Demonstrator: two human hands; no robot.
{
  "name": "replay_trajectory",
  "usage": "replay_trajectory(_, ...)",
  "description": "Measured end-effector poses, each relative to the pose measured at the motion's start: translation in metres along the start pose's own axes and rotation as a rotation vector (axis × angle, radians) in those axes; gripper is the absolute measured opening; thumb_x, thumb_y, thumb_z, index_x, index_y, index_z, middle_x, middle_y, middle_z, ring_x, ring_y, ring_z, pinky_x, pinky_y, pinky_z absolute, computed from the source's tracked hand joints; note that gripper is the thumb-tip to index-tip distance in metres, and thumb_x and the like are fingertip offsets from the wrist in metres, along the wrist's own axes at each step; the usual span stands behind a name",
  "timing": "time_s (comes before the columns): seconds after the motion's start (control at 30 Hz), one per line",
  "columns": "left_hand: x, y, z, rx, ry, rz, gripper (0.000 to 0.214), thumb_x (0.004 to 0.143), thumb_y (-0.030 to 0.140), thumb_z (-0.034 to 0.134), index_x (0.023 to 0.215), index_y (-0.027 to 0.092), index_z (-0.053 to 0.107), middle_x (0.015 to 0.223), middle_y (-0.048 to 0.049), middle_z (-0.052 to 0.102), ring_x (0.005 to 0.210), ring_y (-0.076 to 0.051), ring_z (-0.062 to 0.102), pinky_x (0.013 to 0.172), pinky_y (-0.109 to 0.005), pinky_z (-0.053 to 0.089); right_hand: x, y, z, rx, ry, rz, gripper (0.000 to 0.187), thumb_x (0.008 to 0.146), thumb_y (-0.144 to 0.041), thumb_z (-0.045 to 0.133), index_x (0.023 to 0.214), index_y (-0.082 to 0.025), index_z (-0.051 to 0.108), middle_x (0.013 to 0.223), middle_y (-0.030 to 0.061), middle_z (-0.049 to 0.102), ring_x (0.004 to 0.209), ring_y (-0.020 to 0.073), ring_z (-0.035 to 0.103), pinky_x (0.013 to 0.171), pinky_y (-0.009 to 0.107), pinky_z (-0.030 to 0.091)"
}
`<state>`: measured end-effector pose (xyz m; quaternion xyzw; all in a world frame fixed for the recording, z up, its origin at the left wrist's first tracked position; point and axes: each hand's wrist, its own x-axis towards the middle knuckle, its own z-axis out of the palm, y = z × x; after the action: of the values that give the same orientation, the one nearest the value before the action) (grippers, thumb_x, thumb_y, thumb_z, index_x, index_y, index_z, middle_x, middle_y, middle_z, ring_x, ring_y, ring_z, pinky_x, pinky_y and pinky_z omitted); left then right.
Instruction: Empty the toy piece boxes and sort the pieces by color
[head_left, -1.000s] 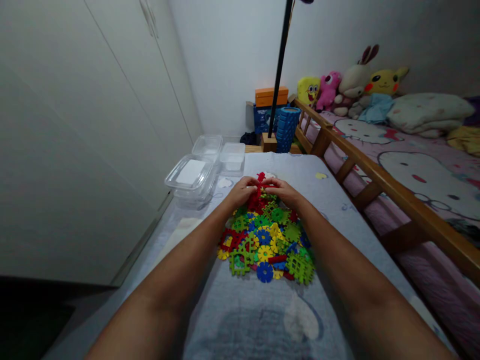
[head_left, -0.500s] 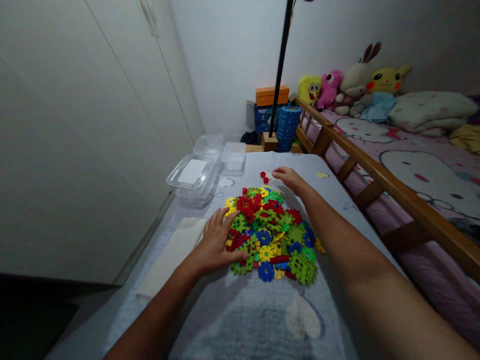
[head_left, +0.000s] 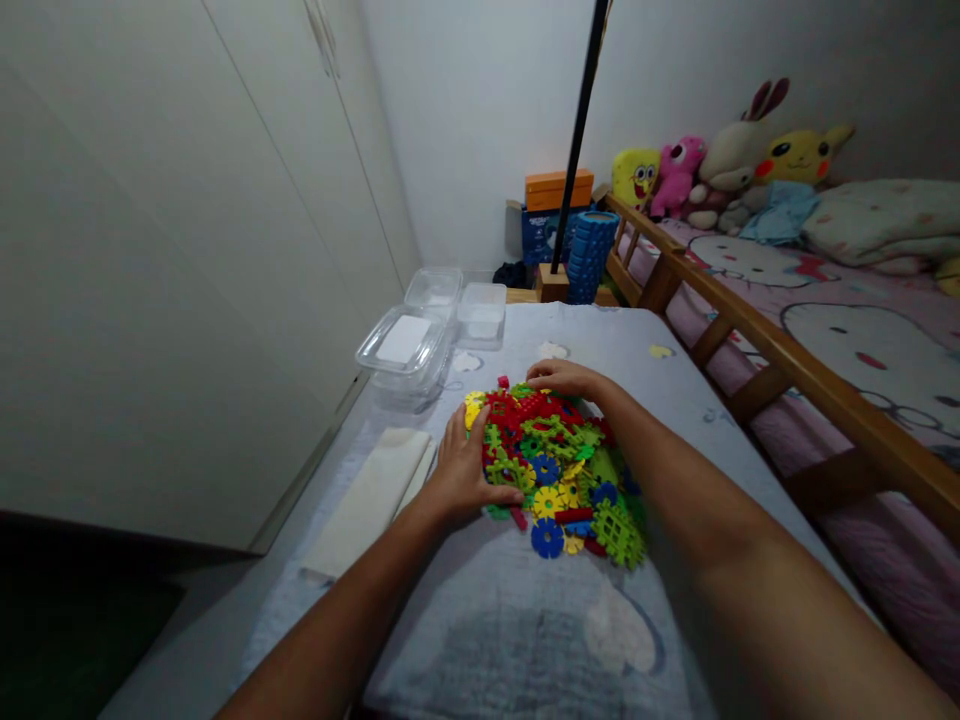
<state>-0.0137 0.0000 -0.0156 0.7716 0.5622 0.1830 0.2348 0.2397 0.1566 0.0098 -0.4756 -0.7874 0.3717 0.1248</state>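
A heap of plastic building pieces (head_left: 559,455) in red, green, yellow and blue lies on the cloth-covered table (head_left: 480,610). Notched discs such as a blue disc (head_left: 547,538) and lattice squares such as a green square (head_left: 619,533) show in it. My left hand (head_left: 466,470) rests against the heap's left side, thumb and fingers spread. Along the far edge lies my right hand (head_left: 566,378), fingers stretched leftward over the pieces and nothing seen gripped. A small red piece (head_left: 503,382) sits at the back of the heap. My right forearm hides part of the right side.
Clear plastic containers (head_left: 401,350) stand at the table's back left. A folded off-white cloth (head_left: 367,500) lies left of my left hand. On the right runs a wooden bed rail (head_left: 750,300). A black pole (head_left: 577,140) rises behind the table.
My right hand has come nearer, from behind the heap onto its far edge; the loose red pieces there are no longer seen apart. My left hand has pressed the left side inward. The view has shifted slightly.
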Motion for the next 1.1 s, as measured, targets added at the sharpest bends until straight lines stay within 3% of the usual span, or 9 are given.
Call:
replay_trajectory(0.1, 0.016, -0.006, 0.000, -0.048, 0.037, 0.032, 0.134, 0.047, 0.062, 0.089, 0.157, 0.024, 0.023, 0.165, -0.0208, 0.016, 0.154, -0.046, 0.010, 0.122, -0.061, 0.021, -0.033, -0.006, 0.003, 0.101, 0.031, 0.049, 0.039, 0.083, -0.050, 0.059, 0.093, -0.014, 0.073, 0.087, 0.0045, 0.071, 0.079, 0.0187, 0.059, 0.073, 0.029, 0.046)
replay_trajectory(0.2, 0.031, -0.006, -0.002, -0.086, 0.026, 0.101, 0.133, 0.046, 0.057, 0.091, 0.156, 0.024, 0.024, 0.159, -0.0187, 0.031, 0.149, -0.043, 0.027, 0.121, -0.059, 0.025, -0.056, -0.012, 0.007, 0.204, 0.070, 0.068, 0.041, 0.084, -0.052, 0.059, 0.092, -0.015, 0.071, 0.083, 0.0026, 0.069, 0.075, 0.0172, 0.058, 0.071, 0.028, 0.046)
replay_trajectory(0.4, 0.045, 0.000, 0.002, -0.170, 0.078, 0.268, 0.106, 0.057, 0.031, 0.086, 0.150, 0.024, 0.036, 0.149, -0.0136, 0.045, 0.140, -0.035, 0.042, 0.118, -0.052, 0.034, -0.087, -0.032, 0.018, 0.308, 0.113, -0.073, 0.030, 0.082, -0.045, 0.064, 0.095, -0.019, 0.071, 0.097, 0.0044, 0.072, 0.093, 0.0217, 0.064, 0.089, 0.037, 0.050)
replay_trajectory(0.57, 0.040, -0.002, 0.008, -0.209, 0.155, 0.232, 0.078, 0.063, 0.022, 0.081, 0.136, 0.024, 0.053, 0.133, -0.0096, 0.054, 0.131, -0.029, 0.051, 0.114, -0.050, 0.040, -0.130, -0.031, 0.021, 0.156, 0.432, -0.118, 0.023, 0.085, -0.040, 0.060, 0.098, -0.024, 0.071, 0.124, 0.0064, 0.067, 0.119, 0.0249, 0.059, 0.110, 0.044, 0.039)
replay_trajectory(0.67, 0.038, -0.002, 0.008, -0.245, 0.207, 0.178, 0.060, 0.065, 0.023, 0.081, 0.122, 0.023, 0.062, 0.123, -0.0074, 0.055, 0.123, -0.027, 0.055, 0.109, -0.047, 0.046, -0.156, -0.008, 0.029, 0.059, 0.651, 0.015, 0.026, 0.084, -0.041, 0.057, 0.097, -0.022, 0.070, 0.117, 0.0088, 0.068, 0.115, 0.0258, 0.060, 0.106, 0.043, 0.043)
replay_trajectory(0.73, 0.040, 0.002, 0.008, -0.278, 0.244, 0.120, 0.048, 0.067, 0.024, 0.081, 0.113, 0.023, 0.066, 0.115, -0.0059, 0.055, 0.115, -0.025, 0.058, 0.104, -0.044, 0.050, -0.167, 0.009, 0.038, 0.010, 0.726, 0.116, 0.030, 0.083, -0.043, 0.055, 0.099, -0.021, 0.069, 0.112, 0.0106, 0.069, 0.109, 0.0265, 0.062, 0.099, 0.042, 0.047)
replay_trajectory(0.9, 0.051, 0.024, 0.008, -0.360, 0.319, 0.014, 0.040, 0.069, 0.025, 0.079, 0.106, 0.021, 0.066, 0.110, -0.0047, 0.051, 0.105, -0.021, 0.060, 0.098, -0.039, 0.052, -0.170, 0.029, 0.063, -0.039, 0.762, 0.201, 0.036, 0.087, -0.047, 0.051, 0.101, -0.019, 0.068, 0.097, 0.0105, 0.072, 0.091, 0.0254, 0.064, 0.088, 0.041, 0.049)
replay_trajectory(1.0, 0.060, 0.046, 0.009, -0.340, 0.316, 0.055, 0.042, 0.069, 0.025, 0.079, 0.109, 0.020, 0.065, 0.114, -0.0065, 0.051, 0.111, -0.023, 0.058, 0.103, -0.041, 0.050, -0.167, 0.028, 0.068, -0.048, 0.791, 0.164, 0.035, 0.090, -0.045, 0.048, 0.103, -0.019, 0.067, 0.098, 0.0100, 0.072, 0.090, 0.0245, 0.064, 0.089, 0.040, 0.047)
replay_trajectory(1.1, 0.067, 0.067, 0.010, -0.305, 0.235, 0.136, 0.057, 0.068, 0.029, 0.081, 0.121, 0.020, 0.061, 0.124, -0.0092, 0.050, 0.122, -0.028, 0.053, 0.110, -0.045, 0.045, -0.168, 0.025, 0.068, -0.042, 0.775, 0.145, 0.034, 0.092, -0.045, 0.047, 0.103, -0.019, 0.067, 0.100, 0.0103, 0.072, 0.094, 0.0251, 0.063, 0.091, 0.040, 0.046)
